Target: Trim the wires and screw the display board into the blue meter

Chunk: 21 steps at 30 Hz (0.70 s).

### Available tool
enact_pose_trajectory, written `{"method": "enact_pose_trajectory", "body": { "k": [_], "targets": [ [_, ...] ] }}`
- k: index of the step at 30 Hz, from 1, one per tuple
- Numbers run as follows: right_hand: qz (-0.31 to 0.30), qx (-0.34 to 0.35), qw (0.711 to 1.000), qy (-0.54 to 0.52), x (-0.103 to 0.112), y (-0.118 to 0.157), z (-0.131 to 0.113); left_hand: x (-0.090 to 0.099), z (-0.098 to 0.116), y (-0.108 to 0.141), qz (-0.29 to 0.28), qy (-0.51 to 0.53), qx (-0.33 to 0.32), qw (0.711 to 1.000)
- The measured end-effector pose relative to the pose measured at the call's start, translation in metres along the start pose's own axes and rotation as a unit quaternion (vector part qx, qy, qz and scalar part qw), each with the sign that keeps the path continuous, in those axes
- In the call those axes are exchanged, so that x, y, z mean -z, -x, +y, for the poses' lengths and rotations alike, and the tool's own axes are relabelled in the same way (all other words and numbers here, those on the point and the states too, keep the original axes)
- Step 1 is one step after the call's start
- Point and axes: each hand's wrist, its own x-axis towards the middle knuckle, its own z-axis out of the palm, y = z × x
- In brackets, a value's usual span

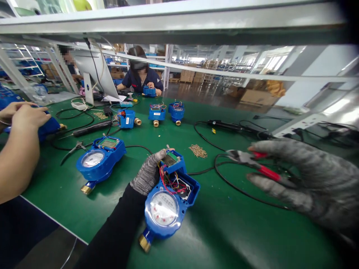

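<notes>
My left hand, in a grey knit glove, grips the raised display cover of a blue water meter. Red and other thin wires run from the cover into the meter's open housing; its round dial faces up and a brass fitting points towards me. At the right, my gloved right hand is blurred, its thumb and fingers spread around red-handled pliers. The forefinger overlaps the upper handle, while the thumb is apart from the lower one. Whether the finger touches the handle, I cannot tell.
Another meter and dark-handled pliers lie left. Small screws form a pile beyond my meter. Black cables cross the green table. A co-worker's arm reaches in at left; another person sits opposite.
</notes>
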Motion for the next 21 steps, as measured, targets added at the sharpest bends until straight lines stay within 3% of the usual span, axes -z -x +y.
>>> {"method": "enact_pose_trajectory", "body": {
  "k": [3,7,12,16,21],
  "targets": [
    [-0.011,0.195,0.980,0.043,0.011,-0.051,-0.025,0.000,0.000,-0.002,-0.003,0.000,-0.009,1.000],
    [-0.051,0.305,0.940,0.141,0.016,-0.104,-0.052,-0.001,0.000,-0.004,-0.018,0.001,-0.014,1.000],
    [-0.144,0.334,0.920,0.144,0.004,-0.126,-0.058,0.002,0.000,-0.006,-0.023,-0.010,-0.021,0.999],
    [-0.162,0.362,0.910,0.121,-0.006,-0.130,-0.054,0.005,-0.001,-0.007,-0.010,-0.039,-0.019,0.999],
    [-0.173,0.339,0.916,0.125,-0.007,-0.135,-0.058,0.009,-0.001,-0.008,-0.010,-0.066,-0.021,0.998]
  ]
}}
